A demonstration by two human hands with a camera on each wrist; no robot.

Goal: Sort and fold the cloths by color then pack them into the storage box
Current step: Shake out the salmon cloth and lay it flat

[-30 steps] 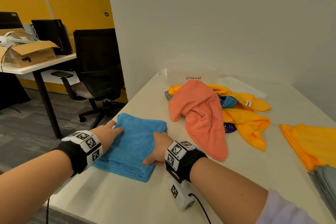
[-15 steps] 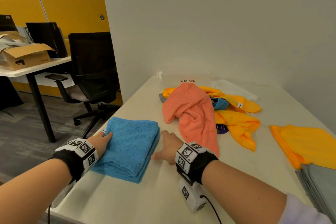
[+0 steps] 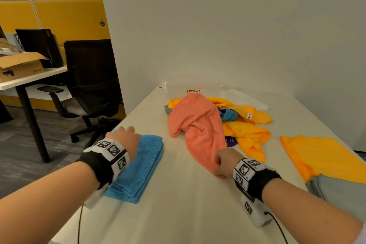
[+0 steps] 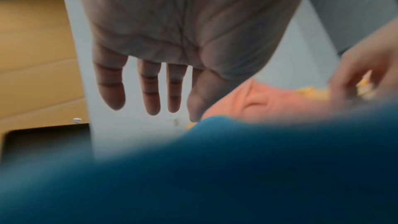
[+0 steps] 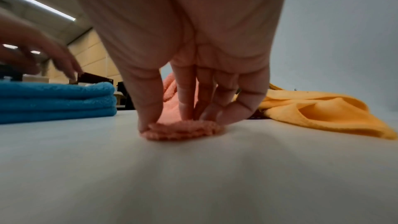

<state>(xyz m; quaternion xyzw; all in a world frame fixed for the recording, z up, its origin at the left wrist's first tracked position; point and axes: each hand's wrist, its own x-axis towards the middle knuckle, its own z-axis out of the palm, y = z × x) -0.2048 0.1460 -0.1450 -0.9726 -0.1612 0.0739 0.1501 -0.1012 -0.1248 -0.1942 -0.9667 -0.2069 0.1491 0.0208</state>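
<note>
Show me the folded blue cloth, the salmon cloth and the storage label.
folded blue cloth (image 3: 142, 166): head view, top layer
salmon cloth (image 3: 196, 123): head view, bunched middle
storage label (image 3: 194, 91): head view, lettering

Soft, even indoor light fills the head view, with only faint shadows on the surface (image 3: 178, 214) and straight wall lines bowing toward the edges. The left wrist view is dim and blurred, the blue cloth (image 4: 215, 176) below the fingers (image 4: 151, 91) a dark, unfocused mass. In the right wrist view a ceiling strip light (image 5: 38, 4) glares up and left of the backlit fingers (image 5: 148, 98).
</note>
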